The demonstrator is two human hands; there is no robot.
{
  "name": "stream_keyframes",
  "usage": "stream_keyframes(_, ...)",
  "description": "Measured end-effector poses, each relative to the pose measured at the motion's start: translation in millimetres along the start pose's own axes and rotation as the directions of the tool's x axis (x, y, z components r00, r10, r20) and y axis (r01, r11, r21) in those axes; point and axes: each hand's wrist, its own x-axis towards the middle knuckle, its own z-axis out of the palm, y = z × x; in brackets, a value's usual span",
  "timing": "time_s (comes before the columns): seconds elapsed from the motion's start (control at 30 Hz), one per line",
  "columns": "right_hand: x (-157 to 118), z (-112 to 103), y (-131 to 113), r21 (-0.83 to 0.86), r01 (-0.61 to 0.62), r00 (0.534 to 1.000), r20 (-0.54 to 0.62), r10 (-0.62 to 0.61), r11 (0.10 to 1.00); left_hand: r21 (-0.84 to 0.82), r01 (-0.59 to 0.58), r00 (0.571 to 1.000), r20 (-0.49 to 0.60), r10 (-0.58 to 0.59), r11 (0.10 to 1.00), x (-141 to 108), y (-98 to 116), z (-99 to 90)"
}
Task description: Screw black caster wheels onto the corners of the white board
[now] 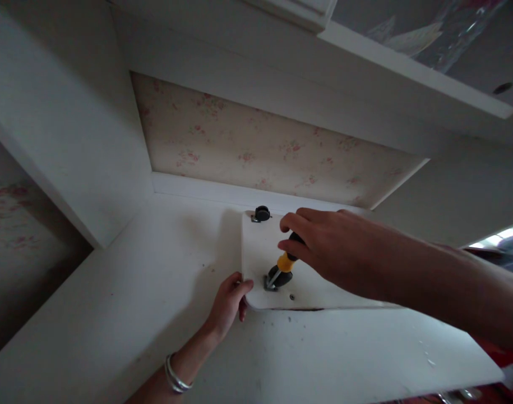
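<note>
A white board (260,252) with rounded corners lies on a white surface. Two black caster wheels are fixed on it, a far caster (262,213) and a near caster (282,276) with a metal plate. My right hand (319,235) grips the black end of a yellow and black screwdriver (285,262), its shaft slanting down to the near caster's plate. Whether the tip sits in a screw is too small to tell. At the board's left corner my left hand (231,297) pinches the edge, thumb on top. A bare screw hole (292,297) shows beside the near caster.
The white surface (163,269) carries small specks of debris. Behind stands a panel with floral wallpaper (248,140), framed in white. A white upright panel (71,112) rises at left. Overhead at right, a shelf (411,62) holds clear plastic wrapping.
</note>
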Motion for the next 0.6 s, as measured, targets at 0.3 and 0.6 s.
stream_keyframes(0.3,3.0,-9.1,-8.5,0.013,-0.066,0.997,0.025,0.066,0.998,0.01,-0.001,1.0,0.001,0.001,1.0,-0.3,1.1,-0.4)
stream_keyframes(0.6,-0.6,-4.5,-1.4,0.14,0.123,0.991,0.028,-0.128,0.982,0.017,0.007,1.0,0.02,-0.007,1.0,1.9,-1.3,-1.3)
